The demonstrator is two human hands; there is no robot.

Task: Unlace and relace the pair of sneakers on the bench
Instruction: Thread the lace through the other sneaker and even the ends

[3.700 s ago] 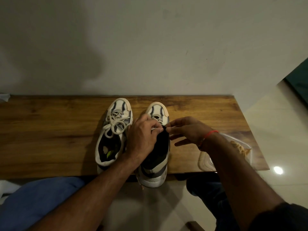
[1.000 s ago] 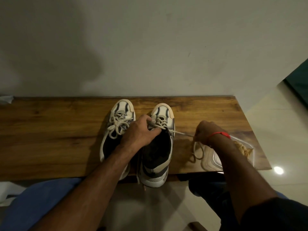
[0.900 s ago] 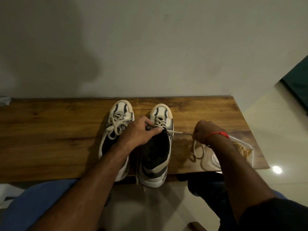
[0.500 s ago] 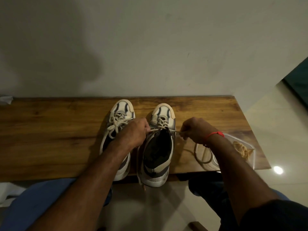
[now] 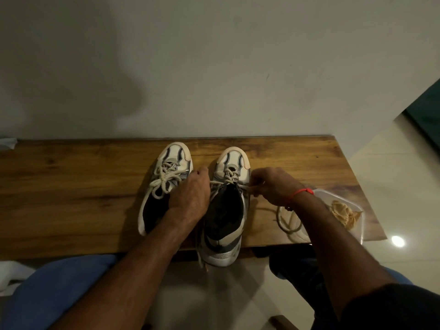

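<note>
Wooden bench [image 5: 71, 198] holds two sneakers, toes to wall. Left hand [image 5: 190, 196] – fingers curled on lace [image 5: 215, 182] – sits between tied sneaker [image 5: 164, 184] and open sneaker [image 5: 227, 210]. Right hand [image 5: 271, 185] pinches lace end at open sneaker's right side. Loose loop by one clear tub [image 5: 357, 225] – arm hides part.

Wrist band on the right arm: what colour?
Red; the wrist band shows clearly in the head view.

Bare forearms, a red wristband [image 5: 302, 192], a black sleeve [image 5: 390, 306], blue trousers [image 5: 54, 289].
</note>
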